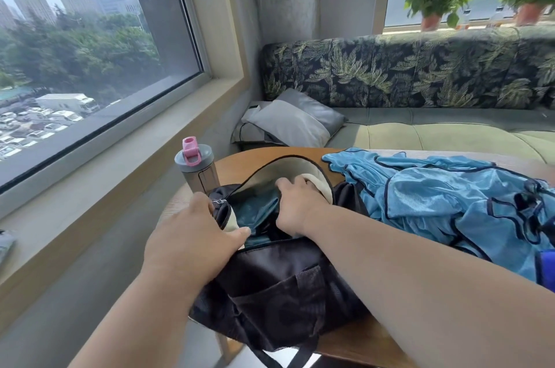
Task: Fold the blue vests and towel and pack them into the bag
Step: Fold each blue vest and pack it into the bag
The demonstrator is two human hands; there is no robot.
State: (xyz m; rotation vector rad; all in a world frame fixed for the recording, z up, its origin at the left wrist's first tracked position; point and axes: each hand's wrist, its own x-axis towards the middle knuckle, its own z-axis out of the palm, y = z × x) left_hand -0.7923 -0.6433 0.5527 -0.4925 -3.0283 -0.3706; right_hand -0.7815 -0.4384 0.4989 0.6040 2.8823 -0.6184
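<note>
Grey bottle (196, 169) with pink cap stands at the worktop (240, 161) left edge, just behind the black bag (279, 283). Left hand (192, 235) grips the bag's left opening rim, fingers curled over it; right hand (297, 205) is down inside the open mouth, fingers bent onto the dark teal towel (255, 211), firm grip can't be confirmed. Blue vests (450, 199) lie crumpled on the worktop right of the bag, touching it, unfolded.

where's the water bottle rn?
Head view, left of centre: the water bottle stands upright on the table, just behind the bag.
</note>
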